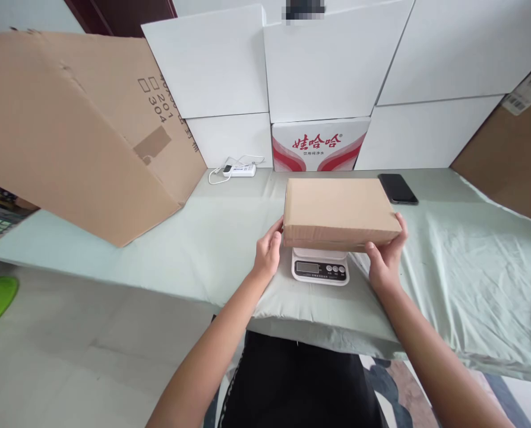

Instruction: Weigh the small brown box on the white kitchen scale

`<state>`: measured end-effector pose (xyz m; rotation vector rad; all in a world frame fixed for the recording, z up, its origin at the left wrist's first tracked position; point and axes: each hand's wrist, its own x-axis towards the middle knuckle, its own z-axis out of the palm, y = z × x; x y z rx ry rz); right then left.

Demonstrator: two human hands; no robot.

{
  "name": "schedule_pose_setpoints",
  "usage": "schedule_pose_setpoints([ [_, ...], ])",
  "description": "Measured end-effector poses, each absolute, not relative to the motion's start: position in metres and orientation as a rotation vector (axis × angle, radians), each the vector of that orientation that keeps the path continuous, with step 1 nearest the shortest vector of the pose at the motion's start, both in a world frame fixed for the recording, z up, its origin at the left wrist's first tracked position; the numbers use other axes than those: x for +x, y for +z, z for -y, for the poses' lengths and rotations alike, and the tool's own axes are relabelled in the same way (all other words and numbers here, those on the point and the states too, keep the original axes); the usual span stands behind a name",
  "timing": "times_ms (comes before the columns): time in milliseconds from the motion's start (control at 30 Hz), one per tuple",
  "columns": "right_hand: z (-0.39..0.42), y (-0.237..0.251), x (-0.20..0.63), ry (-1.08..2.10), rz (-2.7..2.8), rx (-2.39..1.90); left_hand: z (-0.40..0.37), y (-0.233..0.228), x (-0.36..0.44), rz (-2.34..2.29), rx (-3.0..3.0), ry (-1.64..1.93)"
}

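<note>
A flat brown cardboard box [340, 203] lies level over a white digital kitchen scale [321, 277], hiding the weighing plate. Whether its full weight rests on the scale I cannot tell. My right hand [386, 257] grips the box's front right corner, thumb on the front face and fingers around the right side. At the left end, my left hand [269, 248] has its fingers against the box's side, with the thumb held in front. The scale's display and its round buttons face me, and no digits can be made out on the screen.
Behind stand stacked white boxes [230, 65] and a red-and-white printed carton [319, 146]. A black phone [398, 188] lies at the back right, a white power strip [239, 170] with cable at the back left. A large cardboard sheet [78, 131] leans over the green-covered table [194, 261].
</note>
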<state>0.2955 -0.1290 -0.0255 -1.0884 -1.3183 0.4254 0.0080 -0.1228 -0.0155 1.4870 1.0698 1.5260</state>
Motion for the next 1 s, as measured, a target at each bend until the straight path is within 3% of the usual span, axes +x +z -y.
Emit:
schedule_pose_setpoints([
  [733, 0.130, -0.024, 0.295, 0.383, 1.338, -1.047, 0.134, -0.021, 0.004, -1.086, 1.357, 1.502],
  [1000, 0.111, 0.035, 0.291, 0.315, 1.408, -1.028, 0.081, 0.020, 0.005, -0.856, 1.305, 1.517],
])
